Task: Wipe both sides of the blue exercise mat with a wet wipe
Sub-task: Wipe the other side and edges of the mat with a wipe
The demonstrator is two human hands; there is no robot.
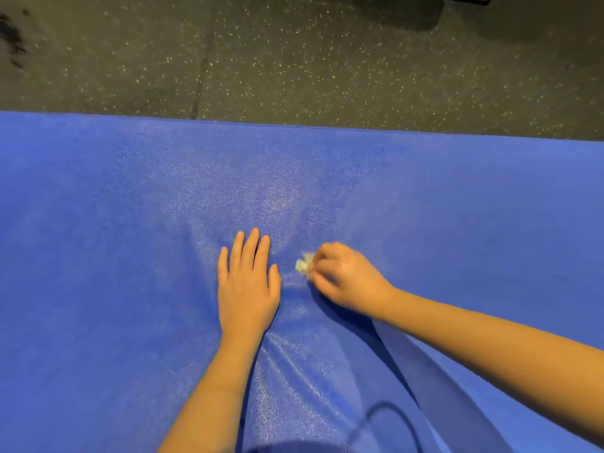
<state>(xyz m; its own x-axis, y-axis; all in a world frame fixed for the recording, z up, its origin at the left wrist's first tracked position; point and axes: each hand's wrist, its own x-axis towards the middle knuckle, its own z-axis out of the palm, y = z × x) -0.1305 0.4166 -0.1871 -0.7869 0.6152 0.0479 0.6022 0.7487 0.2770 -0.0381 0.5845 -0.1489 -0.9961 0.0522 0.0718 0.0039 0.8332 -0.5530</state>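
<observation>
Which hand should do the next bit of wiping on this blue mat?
The right hand: it already pinches the wet wipe against the mat. The left hand lies flat, fingers straight, steadying it.

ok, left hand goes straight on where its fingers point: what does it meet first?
Way looks free: the left hand points across bare blue mat to its far edge, then speckled floor. The wet wipe lies right of that line.

One blue mat, one wet wipe, and two hands, left hand and right hand.
</observation>
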